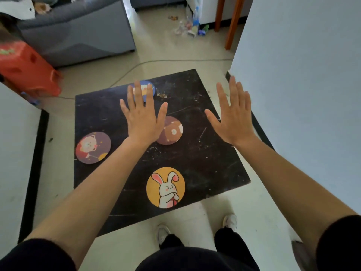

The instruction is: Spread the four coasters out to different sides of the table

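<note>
Left hand (141, 116): flat, fingers spread, holding nothing, above the table (205, 153) centre.
Right hand (233, 116): flat, fingers spread, empty, over its right edge.
Hidden: blue coaster (150, 89) and brown coaster (172, 132) partly behind left hand.

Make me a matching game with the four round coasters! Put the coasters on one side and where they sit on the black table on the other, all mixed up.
Coasters:
1. yellow rabbit coaster
2. blue coaster
3. purple bear coaster
4. brown coaster

Places on the black table:
A. far edge, partly hidden by the left hand's fingers
B. left edge
C. near edge, closest to the person's shoes
D. around the middle

Pairs: 1-C, 2-A, 3-B, 4-D
</note>
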A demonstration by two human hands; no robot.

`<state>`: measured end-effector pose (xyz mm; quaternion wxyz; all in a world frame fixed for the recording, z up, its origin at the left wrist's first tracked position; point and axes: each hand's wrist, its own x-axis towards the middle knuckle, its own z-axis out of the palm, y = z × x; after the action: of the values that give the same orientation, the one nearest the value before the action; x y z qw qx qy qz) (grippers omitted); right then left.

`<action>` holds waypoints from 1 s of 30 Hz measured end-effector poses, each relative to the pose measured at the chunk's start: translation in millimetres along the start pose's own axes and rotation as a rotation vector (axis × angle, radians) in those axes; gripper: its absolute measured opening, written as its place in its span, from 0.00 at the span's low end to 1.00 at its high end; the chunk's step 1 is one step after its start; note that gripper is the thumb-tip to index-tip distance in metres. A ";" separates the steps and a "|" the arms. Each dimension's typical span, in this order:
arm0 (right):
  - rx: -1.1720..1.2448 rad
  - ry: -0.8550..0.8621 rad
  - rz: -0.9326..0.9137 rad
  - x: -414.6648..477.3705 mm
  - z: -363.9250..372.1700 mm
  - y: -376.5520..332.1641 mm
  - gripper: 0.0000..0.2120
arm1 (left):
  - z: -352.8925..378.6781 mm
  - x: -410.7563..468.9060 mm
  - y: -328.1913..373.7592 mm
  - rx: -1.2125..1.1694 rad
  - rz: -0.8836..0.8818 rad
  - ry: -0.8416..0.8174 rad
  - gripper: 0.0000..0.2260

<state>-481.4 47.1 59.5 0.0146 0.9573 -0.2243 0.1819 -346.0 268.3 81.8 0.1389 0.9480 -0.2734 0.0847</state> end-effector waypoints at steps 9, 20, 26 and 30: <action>0.061 -0.061 0.011 36.1 23.7 162.8 0.38 | 54.2 29.2 144.1 0.079 0.013 -0.038 0.30; 0.193 -0.265 -0.169 108.2 32.1 341.2 0.38 | 99.8 42.7 299.0 0.118 -0.309 -0.140 0.32; 0.229 -0.259 -0.306 164.2 49.1 341.4 0.38 | 115.8 66.5 300.5 0.118 -0.456 -0.071 0.33; 0.210 -0.275 -0.434 197.7 67.7 318.7 0.38 | 135.4 88.4 285.9 0.086 -0.575 -0.036 0.34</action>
<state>-432.0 -330.6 49.4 -0.0766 0.9949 0.0060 0.0651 -415.6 -49.5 36.6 0.1120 0.9930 0.0081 0.0368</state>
